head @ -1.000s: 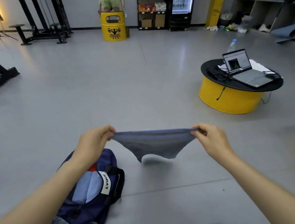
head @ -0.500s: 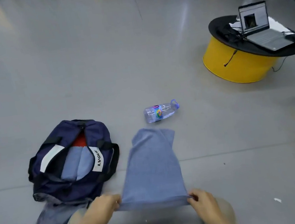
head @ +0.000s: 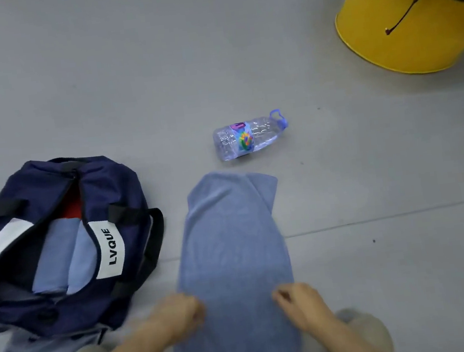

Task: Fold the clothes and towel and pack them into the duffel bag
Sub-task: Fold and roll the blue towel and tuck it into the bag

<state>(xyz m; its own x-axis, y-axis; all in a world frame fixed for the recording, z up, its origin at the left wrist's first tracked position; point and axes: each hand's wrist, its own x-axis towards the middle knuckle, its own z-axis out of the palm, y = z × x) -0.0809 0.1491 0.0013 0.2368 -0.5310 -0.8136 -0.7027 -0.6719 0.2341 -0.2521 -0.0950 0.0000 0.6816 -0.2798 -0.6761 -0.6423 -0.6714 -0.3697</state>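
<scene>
between left hand and right hand — towel

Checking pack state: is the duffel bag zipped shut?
No, the duffel bag gapes open, with folded blue cloth and a red item showing inside.

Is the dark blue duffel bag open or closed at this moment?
Open. The navy fabric duffel bag has its top parted, and folded light blue clothes and something red show inside.
</scene>
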